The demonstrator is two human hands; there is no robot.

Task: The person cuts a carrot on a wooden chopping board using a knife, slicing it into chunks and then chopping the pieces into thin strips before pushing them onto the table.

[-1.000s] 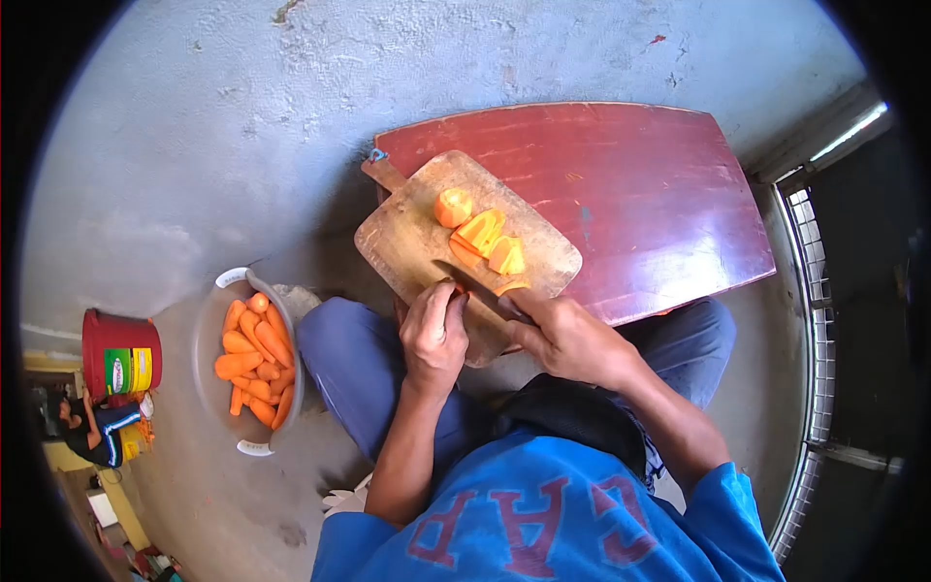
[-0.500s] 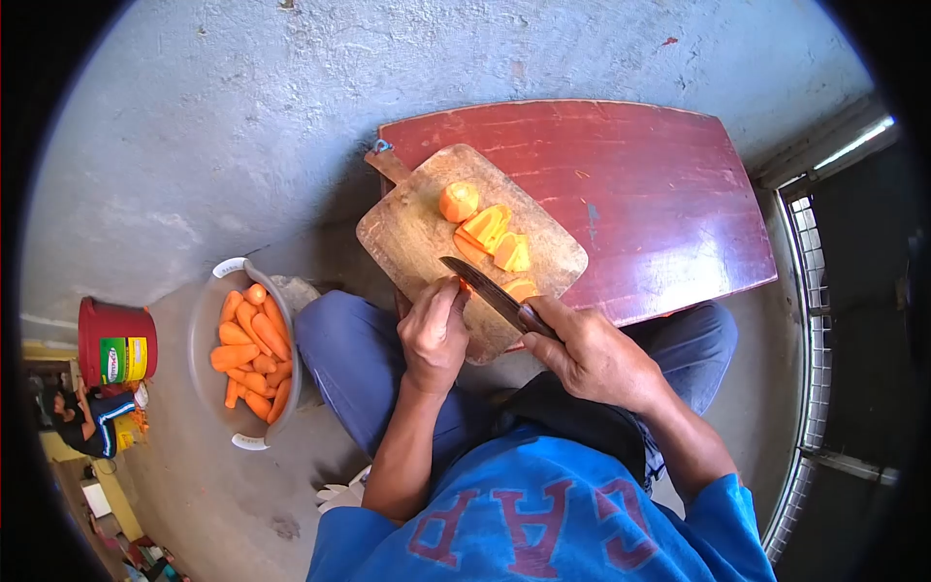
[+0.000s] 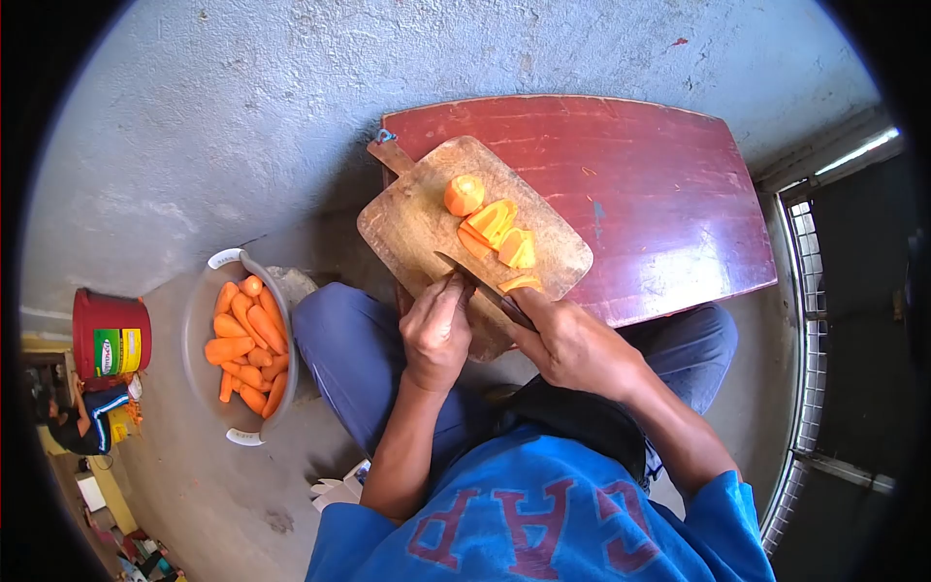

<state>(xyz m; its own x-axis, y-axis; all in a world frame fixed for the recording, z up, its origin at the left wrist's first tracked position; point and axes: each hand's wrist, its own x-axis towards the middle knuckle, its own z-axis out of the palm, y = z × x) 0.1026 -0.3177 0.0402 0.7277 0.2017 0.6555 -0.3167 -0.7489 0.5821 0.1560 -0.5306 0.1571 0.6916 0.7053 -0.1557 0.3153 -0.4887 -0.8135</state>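
Note:
My right hand (image 3: 582,351) grips the handle of a knife (image 3: 491,291), its dark blade slanting up and left over the near part of the wooden cutting board (image 3: 407,225). My left hand (image 3: 434,330) is closed beside the blade, fingertips bunched against it. They pinch a carrot piece, which the fingers now almost wholly hide. On the board lie a thick round carrot chunk (image 3: 465,195), several flat carrot slices (image 3: 492,222) and a cut carrot block (image 3: 518,249). Another carrot piece (image 3: 521,282) lies just beyond the knife, near my right hand.
The board overlaps the left end of a red wooden table (image 3: 669,184) against a blue wall. Left of my knee, a grey basin (image 3: 191,354) holds several peeled carrots (image 3: 254,325). Farther left are a red bucket (image 3: 89,335) and another person (image 3: 82,422). A metal-framed screen stands right.
The knife's tip and handle have shifted slightly left, with my right hand. The orange bit at my left fingertips is now mostly covered. The view has moved a little.

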